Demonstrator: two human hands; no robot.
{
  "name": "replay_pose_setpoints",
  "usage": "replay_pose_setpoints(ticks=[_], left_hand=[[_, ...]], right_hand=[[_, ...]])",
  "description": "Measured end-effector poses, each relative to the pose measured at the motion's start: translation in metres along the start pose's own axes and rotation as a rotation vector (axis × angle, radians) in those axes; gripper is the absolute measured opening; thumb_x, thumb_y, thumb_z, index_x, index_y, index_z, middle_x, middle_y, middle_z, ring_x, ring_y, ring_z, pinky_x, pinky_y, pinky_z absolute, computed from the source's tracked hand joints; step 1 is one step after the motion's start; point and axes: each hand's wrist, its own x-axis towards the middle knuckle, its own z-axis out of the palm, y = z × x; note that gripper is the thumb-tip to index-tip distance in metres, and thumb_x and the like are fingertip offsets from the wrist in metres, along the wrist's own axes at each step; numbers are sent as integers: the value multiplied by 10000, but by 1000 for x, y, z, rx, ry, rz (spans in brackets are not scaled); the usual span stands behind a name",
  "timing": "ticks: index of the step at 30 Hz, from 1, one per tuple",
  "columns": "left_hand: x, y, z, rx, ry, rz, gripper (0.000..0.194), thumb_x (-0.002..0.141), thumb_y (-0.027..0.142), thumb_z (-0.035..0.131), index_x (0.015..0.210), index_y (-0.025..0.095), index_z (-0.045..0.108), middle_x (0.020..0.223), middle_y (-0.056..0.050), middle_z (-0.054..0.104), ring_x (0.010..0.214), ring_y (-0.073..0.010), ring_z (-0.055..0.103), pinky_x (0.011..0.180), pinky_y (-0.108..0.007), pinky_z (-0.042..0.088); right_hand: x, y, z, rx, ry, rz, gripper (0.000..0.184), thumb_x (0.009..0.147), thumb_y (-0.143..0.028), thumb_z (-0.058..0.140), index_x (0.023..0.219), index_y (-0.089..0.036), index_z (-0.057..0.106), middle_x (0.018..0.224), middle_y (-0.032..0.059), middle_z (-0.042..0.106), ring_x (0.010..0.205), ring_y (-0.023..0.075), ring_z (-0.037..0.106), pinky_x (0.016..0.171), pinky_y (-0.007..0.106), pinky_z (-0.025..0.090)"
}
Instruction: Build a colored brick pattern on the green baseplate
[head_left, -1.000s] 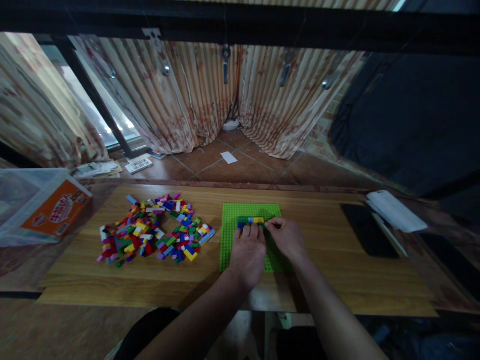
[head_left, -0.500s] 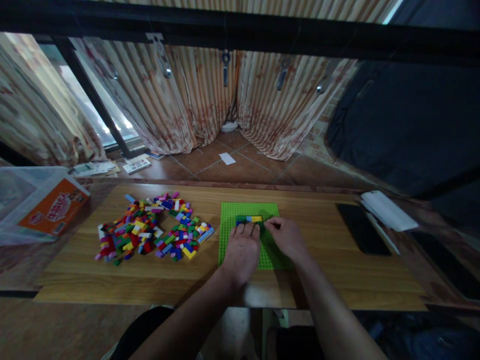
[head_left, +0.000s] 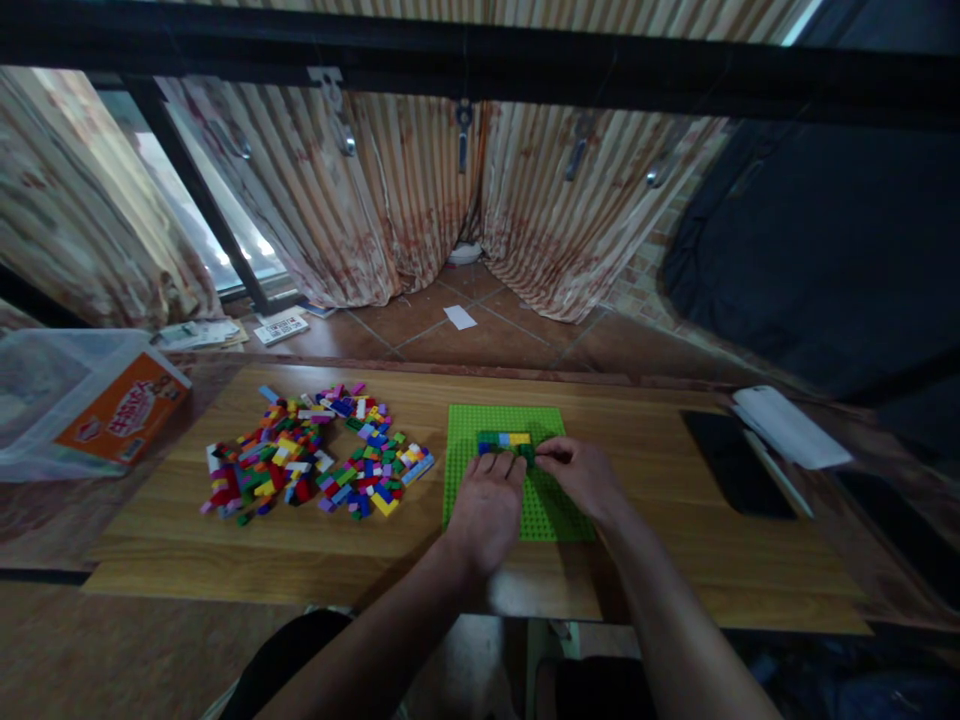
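A green studded baseplate (head_left: 465, 420) lies on the wooden table under both hands. Near its far part stands a short row of toy bricks (head_left: 504, 439), with green, light blue and yellow on top and some blue below. My left hand (head_left: 487, 505) presses on the near side of this row, fingers together and bent over it, hiding part of the bricks. At the row's right end, thumb and forefinger of my right hand (head_left: 585, 478) pinch at a dark green toy brick (head_left: 530, 453). The fingertips partly cover that brick.
A loose heap of mixed toy bricks (head_left: 300, 455) spreads over the left of the wooden table (head_left: 645, 560). Left of it stands a clear plastic box (head_left: 45, 400) with an orange label. A black flat device (head_left: 731, 465) and a white object (head_left: 791, 428) lie at the right.
The whole view has shifted slightly, so everything appears a little farther right. Both hands keep nearly the same place at the brick row.
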Motion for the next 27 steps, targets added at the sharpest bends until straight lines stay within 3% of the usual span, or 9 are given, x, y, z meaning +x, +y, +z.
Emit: replay_pose_setpoints(ticks=[27], left_hand=[[2,8,-4,92,-43,-11,399,898,154,396,1276,112,515,1254,-124,571,1058,-265,516,918,-419,426]], right_hand=[[0,-3,2,-3,24,-5,133,740,-213,628,814,-176,732,800,54,740,715,172,666,700,295,500]])
